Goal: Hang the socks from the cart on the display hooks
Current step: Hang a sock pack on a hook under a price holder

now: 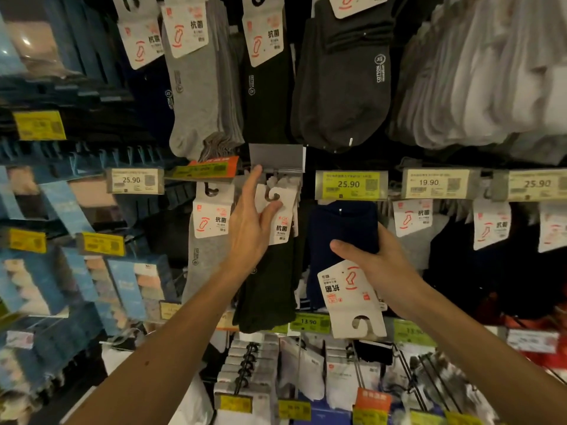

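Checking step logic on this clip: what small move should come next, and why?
Probably the left hand pushes the hanger card of the black socks back along the hook: its cut-out sits at the hook's tip. The right hand holds navy socks card-down, not yet ready to hang.

Both forearms reach forward; left hand (250, 228), index raised, pinches a hung sock card (281, 223), right hand (383, 266) grips a navy sock pack (340, 222).
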